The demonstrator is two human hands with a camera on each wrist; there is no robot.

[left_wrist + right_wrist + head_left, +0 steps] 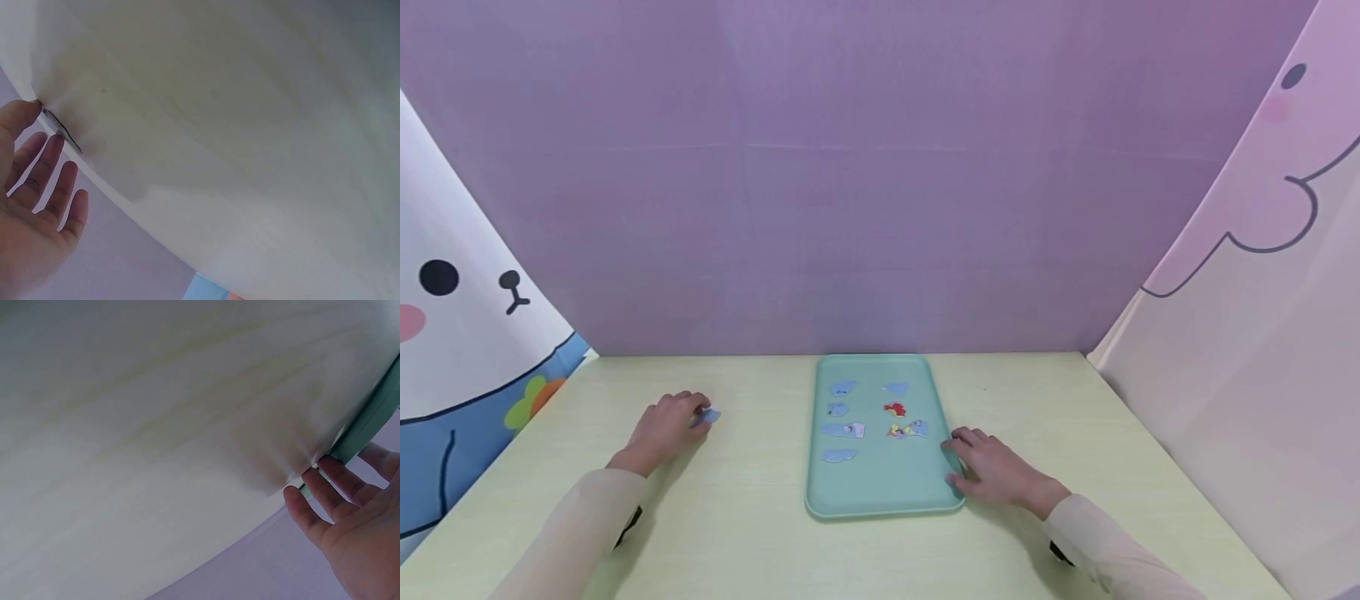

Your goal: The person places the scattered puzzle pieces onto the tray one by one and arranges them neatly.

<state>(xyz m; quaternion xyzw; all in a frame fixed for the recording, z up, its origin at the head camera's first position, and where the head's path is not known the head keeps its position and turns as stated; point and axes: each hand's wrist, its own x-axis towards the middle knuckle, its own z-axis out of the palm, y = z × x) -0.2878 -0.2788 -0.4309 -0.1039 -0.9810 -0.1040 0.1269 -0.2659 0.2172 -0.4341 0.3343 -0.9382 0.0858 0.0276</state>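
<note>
At the left of the head view, my left hand (667,427) pinches a small flat blue puzzle piece (711,416) just over the table. In the left wrist view the thin piece (62,131) appears edge-on at the thumb and fingertips. My right hand (996,468) rests against the right rim of a green tray (880,492), its fingers extended. The right wrist view has those fingertips by the tray's side (365,428). Several flat printed pieces lie on the tray in two columns, among them a red one (895,409) and a blue one (838,456).
The tray stands on a pale wood-look table (745,533), its far end near a purple backdrop (880,183). Cloths with cartoon figures hang at the left (467,358) and the right (1247,333).
</note>
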